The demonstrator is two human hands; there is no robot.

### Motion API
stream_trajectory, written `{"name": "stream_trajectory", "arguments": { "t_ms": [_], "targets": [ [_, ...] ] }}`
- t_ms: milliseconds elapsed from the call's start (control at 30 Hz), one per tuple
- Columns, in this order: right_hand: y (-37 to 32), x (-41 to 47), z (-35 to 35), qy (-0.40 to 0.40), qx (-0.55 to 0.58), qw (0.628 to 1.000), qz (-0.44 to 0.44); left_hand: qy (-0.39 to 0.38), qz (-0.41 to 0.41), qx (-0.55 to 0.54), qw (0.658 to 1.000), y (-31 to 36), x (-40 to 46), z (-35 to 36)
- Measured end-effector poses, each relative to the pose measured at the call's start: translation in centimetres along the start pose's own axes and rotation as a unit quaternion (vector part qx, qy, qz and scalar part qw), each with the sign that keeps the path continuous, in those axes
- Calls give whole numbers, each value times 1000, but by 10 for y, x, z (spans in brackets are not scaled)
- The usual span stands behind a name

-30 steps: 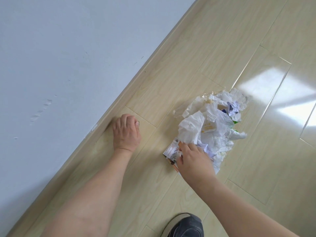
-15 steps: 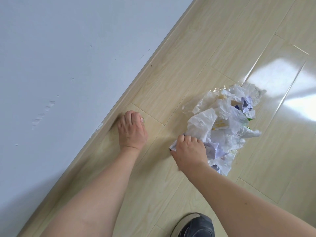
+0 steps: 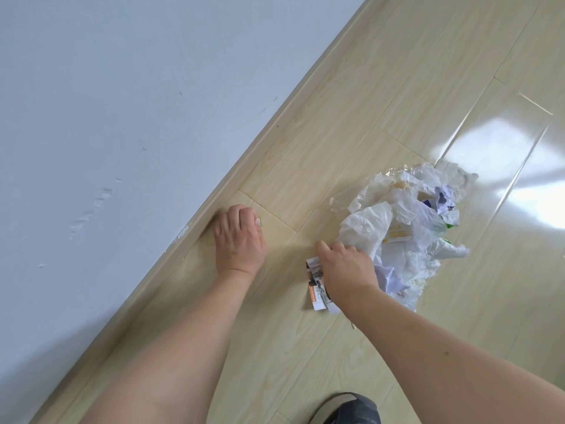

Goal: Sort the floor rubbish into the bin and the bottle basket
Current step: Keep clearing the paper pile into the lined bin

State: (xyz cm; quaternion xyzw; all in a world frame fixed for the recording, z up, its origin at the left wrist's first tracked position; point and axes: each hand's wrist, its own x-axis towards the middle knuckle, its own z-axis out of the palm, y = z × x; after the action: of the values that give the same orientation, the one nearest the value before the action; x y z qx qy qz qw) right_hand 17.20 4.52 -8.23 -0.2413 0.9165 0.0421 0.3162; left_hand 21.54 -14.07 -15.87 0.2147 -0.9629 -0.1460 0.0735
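Our left hand (image 3: 238, 243) presses curled fingers on the floor (image 3: 351, 123) beside the skirting edge (image 3: 214, 197). Our right hand (image 3: 345, 267) grips the rubbish pile (image 3: 409, 228) over a printed leaflet (image 3: 318, 286), writing unreadable. Open floor lies beyond both hands.

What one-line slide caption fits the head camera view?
Right hand grips the crumpled white paper and plastic rubbish pile on the pale wooden floor; left hand braces by the skirting.
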Motion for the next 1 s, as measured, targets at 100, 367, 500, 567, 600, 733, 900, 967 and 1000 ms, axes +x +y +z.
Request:
{"name": "stream_trajectory", "arguments": {
  "t_ms": [100,367,500,567,600,733,900,967,1000],
  "targets": [
    [-3,5,-5,-10,5,1000,0,3,1,4,1000,-1,-1,2],
    [-1,-2,-30,103,83,986,-105,12,-2,-4,1000,-3,1,4],
    [21,-31,-61,183,124,974,-50,4,1,11,1000,-2,0,3],
    [44,-54,-82,213,126,969,-15,-42,-12,37,998,3,5,-6],
    [56,-67,-91,218,117,969,-2,-88,-31,47,995,6,11,-13],
    [100,-135,-118,228,79,968,67,-298,-47,59,951,45,27,-54],
    [141,-226,-124,245,202,923,218,-398,-66,-204,892,163,1,-128],
    [159,-261,-121,251,217,910,248,-463,-33,-255,848,214,-11,-159],
    [172,-283,-120,261,224,901,266,-492,-5,-268,829,245,-18,-175]
  ]
}}
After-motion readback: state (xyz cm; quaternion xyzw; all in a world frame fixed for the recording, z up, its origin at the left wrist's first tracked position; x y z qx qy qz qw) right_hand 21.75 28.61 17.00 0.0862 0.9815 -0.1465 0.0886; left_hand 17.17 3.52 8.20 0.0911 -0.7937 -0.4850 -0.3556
